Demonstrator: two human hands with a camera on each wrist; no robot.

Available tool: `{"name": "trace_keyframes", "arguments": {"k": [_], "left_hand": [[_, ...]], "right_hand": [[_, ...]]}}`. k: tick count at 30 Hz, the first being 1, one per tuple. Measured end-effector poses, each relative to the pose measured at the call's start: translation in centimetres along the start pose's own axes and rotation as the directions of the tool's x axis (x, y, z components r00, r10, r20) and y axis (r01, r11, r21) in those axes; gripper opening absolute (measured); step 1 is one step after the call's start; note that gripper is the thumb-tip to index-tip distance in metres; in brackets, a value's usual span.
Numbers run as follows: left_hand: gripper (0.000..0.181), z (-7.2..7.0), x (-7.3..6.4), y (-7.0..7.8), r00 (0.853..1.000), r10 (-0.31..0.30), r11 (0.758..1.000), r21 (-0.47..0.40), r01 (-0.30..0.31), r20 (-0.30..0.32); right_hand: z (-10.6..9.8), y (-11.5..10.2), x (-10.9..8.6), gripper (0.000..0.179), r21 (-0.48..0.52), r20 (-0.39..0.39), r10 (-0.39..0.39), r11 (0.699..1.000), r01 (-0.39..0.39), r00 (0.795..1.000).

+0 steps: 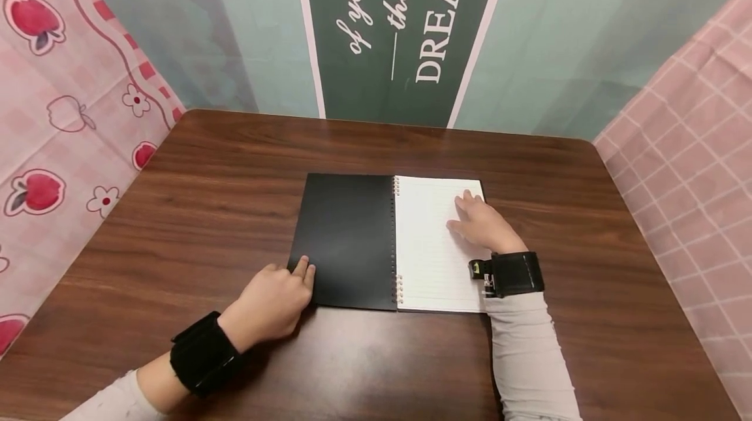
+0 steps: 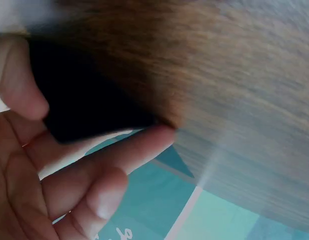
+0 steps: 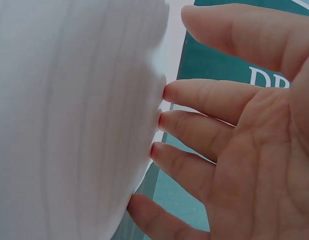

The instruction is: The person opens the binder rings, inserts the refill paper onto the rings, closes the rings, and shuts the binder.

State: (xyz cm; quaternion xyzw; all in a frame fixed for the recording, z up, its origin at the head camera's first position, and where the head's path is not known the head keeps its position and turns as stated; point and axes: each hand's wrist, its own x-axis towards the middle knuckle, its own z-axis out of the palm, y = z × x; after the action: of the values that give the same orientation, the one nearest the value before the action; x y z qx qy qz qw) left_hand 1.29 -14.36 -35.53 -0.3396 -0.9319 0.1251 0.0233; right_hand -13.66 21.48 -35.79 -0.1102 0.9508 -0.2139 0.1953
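Note:
A spiral notebook lies spread on the table, its black cover (image 1: 349, 238) to the left and a lined white page (image 1: 431, 245) to the right, joined by rings at top and bottom of the spine. At the cover's lower left corner is my left hand (image 1: 273, 300); in the left wrist view, the black corner (image 2: 84, 95) sits between thumb and fingers. My right hand (image 1: 484, 222) rests on the page's upper right part. The right wrist view has its fingers spread, fingertips touching the lined paper (image 3: 74, 120), thumb held apart.
The brown wooden table (image 1: 382, 369) extends around the notebook. Behind it hangs a green cloth with white lettering (image 1: 399, 23). Pink cloths border the left (image 1: 70, 134) and right (image 1: 693, 166) sides. Each wrist wears a black band (image 1: 205, 352).

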Motion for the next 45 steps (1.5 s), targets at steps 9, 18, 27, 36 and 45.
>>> {"name": "trace_keyframes", "arguments": {"k": [9, 18, 27, 36, 45], "left_hand": [[0.033, -0.3, -0.8, -0.1, 0.991, -0.008, 0.998, 0.062, 0.016, -0.131], [0.033, -1.0, -1.7, -0.6, 0.979, 0.003, 0.999, 0.042, 0.006, -0.204], [0.029, -1.9, -1.5, -1.9, 0.907, 0.056, 0.998, 0.013, -0.056, -0.418], [0.05, -2.4, -1.9, -1.8, 0.87, 0.053, 0.999, 0.021, -0.049, -0.49], [0.043, -3.4, -1.4, -1.8, 0.772, 0.09, 0.996, 0.048, -0.077, -0.629]], "right_hand": [[0.1, 0.4, -0.1, 0.066, -0.009, -0.002, 0.003, 1.0, -0.003, 1.0], [0.0, 0.2, -0.1, 0.065, -0.01, 0.0, -0.018, 1.0, 0.018, 1.0], [-0.4, 0.0, -0.2, 0.065, -0.002, -0.002, 0.0, 1.0, 0.0, 1.0], [-0.5, 0.0, -0.1, 0.065, -0.016, 0.011, -0.022, 1.0, 0.022, 1.0], [-0.5, 0.1, -0.2, 0.066, -0.01, 0.002, -0.019, 1.0, 0.019, 1.0]]}}
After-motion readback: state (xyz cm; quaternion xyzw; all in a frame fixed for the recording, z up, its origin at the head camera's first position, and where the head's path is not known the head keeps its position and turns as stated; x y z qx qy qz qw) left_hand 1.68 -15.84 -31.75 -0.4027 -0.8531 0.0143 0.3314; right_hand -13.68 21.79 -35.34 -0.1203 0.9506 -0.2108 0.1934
